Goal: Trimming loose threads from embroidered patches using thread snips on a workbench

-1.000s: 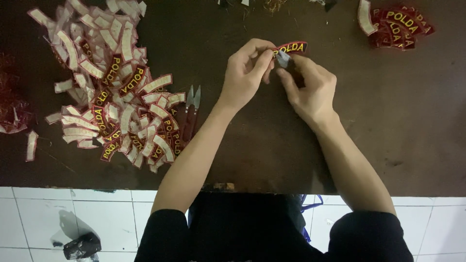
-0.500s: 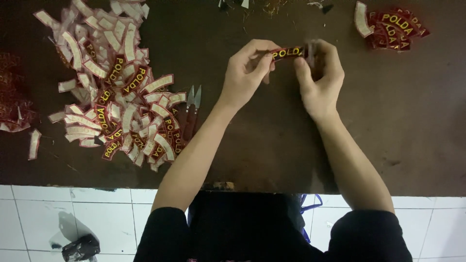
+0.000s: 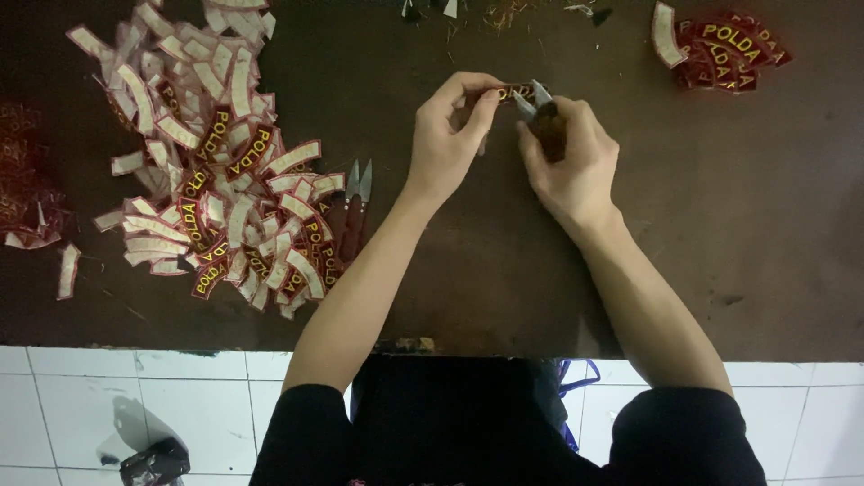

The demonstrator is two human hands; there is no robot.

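Red patch (image 3: 508, 92) pinched in left hand (image 3: 447, 135), right hand (image 3: 569, 153) fingers closed round snips (image 3: 543, 117); small trimmed stack (image 3: 720, 47), big pile (image 3: 211, 171) left

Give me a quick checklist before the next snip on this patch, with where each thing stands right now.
1. Patch held by the left hand: ok, pinched at its fingertips.
2. Snips gripped in the right hand: ok.
3. Blades at the patch's right end: ok, tips sit beside it.
4. Fingers out of the blades' way: cannot tell, they are close together.
5. Spare snips out of the way: ok, lying on the table beside the big pile of patches.
6. Small stack of patches apart: ok, top right.
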